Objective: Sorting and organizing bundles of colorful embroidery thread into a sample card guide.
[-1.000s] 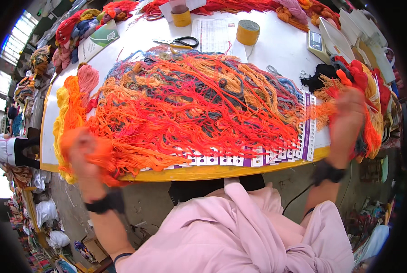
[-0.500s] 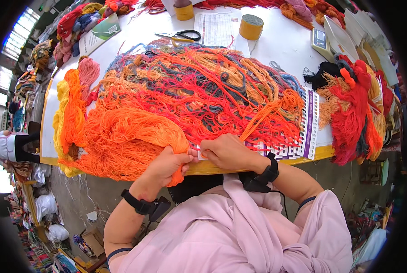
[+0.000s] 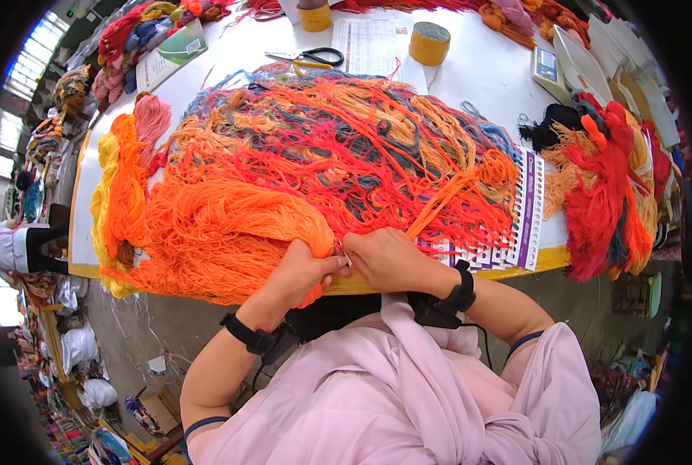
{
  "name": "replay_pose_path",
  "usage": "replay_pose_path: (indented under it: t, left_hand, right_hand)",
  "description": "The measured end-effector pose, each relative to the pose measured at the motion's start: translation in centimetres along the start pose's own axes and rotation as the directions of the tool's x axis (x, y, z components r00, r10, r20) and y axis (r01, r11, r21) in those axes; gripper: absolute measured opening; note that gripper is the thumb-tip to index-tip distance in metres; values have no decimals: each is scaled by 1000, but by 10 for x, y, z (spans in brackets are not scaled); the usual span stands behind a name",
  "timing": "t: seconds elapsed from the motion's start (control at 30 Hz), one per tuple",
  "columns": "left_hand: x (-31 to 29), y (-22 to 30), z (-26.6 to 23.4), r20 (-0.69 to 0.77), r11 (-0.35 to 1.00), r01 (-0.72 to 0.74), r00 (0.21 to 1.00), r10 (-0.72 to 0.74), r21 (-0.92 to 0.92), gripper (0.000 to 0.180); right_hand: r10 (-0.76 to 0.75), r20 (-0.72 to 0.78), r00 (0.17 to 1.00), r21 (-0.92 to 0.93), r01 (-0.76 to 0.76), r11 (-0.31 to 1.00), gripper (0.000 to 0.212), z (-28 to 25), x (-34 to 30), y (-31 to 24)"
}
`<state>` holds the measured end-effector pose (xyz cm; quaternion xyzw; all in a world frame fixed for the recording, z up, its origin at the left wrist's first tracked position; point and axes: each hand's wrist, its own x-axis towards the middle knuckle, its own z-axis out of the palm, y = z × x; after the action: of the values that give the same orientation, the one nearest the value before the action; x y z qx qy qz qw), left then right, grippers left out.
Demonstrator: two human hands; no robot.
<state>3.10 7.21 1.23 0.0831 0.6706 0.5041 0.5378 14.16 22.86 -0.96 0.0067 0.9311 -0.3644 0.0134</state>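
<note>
Centre | your left hand (image 3: 301, 274) grips orange skein (image 3: 230, 232), right hand (image 3: 382, 259) pinches, contents unclear | likely light, soft; hold gathered end

With our left hand (image 3: 305, 273) we grip the near right end of a thick orange skein (image 3: 233, 229) at the front edge of the bench (image 3: 481, 74). We have our right hand (image 3: 384, 258) just beside it, fingers curled in; whatever they may pinch is too small to make out. Behind our hands we see a tangled heap of red, orange and grey-blue thread (image 3: 338, 147), lying over white-and-purple perforated cards (image 3: 530, 209). Beyond the heap we see black-handled scissors (image 3: 319, 56) and a yellow tape roll (image 3: 429, 43).
</note>
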Motion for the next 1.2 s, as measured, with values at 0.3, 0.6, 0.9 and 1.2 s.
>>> replay_pose_path:
  t: [0.3,0.6,0.9,1.2]
  left_hand:
    - [8,-9,-10,-1,987,-74,997,75,140,12]
    - [-6,-4,-33,-36,978,-97,994,105,185,13]
    - [-18,-6,-39,152,906,4,986,67,-423,9]
    - [-5,-4,-45,243,969,-44,964,105,-242,12]
  right_hand:
    - [35,86,996,84,-42,996,15,-12,0,-4]
    - [34,90,995,112,-45,993,18,-5,1,1]
    - [-33,236,971,-56,48,997,18,-13,1,-1]
    - [4,234,972,274,-70,959,14,-16,8,14]
